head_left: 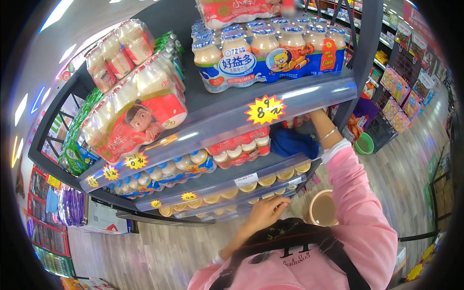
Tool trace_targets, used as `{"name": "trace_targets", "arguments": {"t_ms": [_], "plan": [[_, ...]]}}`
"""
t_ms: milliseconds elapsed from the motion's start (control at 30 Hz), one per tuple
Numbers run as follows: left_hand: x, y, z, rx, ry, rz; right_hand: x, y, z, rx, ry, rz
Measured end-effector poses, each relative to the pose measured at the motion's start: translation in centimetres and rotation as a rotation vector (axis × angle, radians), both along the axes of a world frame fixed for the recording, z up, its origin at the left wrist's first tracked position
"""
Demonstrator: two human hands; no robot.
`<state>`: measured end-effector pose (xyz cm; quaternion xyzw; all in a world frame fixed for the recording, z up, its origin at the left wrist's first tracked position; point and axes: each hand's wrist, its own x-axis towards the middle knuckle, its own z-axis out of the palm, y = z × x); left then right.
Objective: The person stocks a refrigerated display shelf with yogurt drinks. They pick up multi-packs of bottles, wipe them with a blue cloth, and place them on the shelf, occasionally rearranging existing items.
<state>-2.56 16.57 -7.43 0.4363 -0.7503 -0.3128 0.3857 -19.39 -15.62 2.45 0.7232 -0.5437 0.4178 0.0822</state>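
Reach, middle shelf point(241, 171), right end.
My right hand point(317, 119) near blue cloth point(292, 141), grip hidden, unclear; left hand point(267, 212) empty, loose. Next move likely needs overhead clearance.

a pink top point(309, 278) with dark lettering point(290, 252) is worn under black straps point(344, 261); a silvery bracelet point(330, 132) is worn near the right sleeve's point(355, 193) white cuff point(337, 147).

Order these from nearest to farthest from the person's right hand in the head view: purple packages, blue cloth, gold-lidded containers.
1. Blue cloth: just below the right hand.
2. Gold-lidded containers: lower, on the shelf beneath.
3. Purple packages: over at the far left.
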Motion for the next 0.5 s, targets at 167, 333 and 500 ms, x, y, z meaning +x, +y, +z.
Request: {"name": "trace_targets", "arguments": {"t_ms": [167, 333, 500], "plan": [[-0.1, 0.2, -0.2, 0.135, 0.083, -0.058, -0.4, -0.2, 0.0, 0.092, -0.025, -0.019], [-0.1, -0.4, -1.0, 0.423, 0.336, -0.101, -1.9, 0.0, 0.8, 0.218, -0.122, 0.014], [-0.7, -1.9, -2.4, 0.528, 0.48, -0.15, -4.6, 0.7, 2.6, 0.416, -0.323, 0.089]]}}
